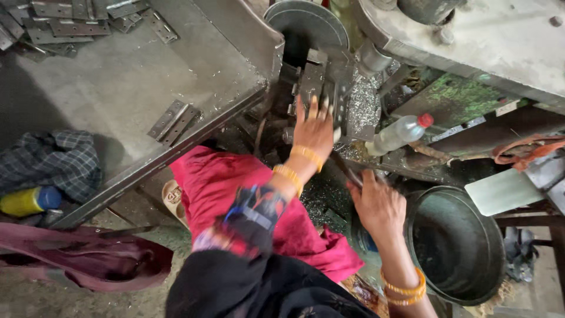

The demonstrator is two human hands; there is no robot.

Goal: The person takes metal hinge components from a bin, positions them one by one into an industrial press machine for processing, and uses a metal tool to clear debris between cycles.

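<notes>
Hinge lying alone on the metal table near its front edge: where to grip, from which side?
Grip the hinge across its narrow width at mid-length, coming from above. It lies flat and opened out on the table, long axis running diagonally, so only its long edges offer a pinch. Nothing crowds it; the hinge pile sits far back. Likely it must be slid toward the table edge to get a finger under.

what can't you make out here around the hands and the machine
Head view only:
- Left hand: blurred by motion; whatever is under its fingers on the machine jig is covered.
- Right hand: closed around a dark handle, mostly hidden by the hand.
- Basin: inside too dark to tell its contents.
- Hinges: pile cut off by the top edge.
</notes>
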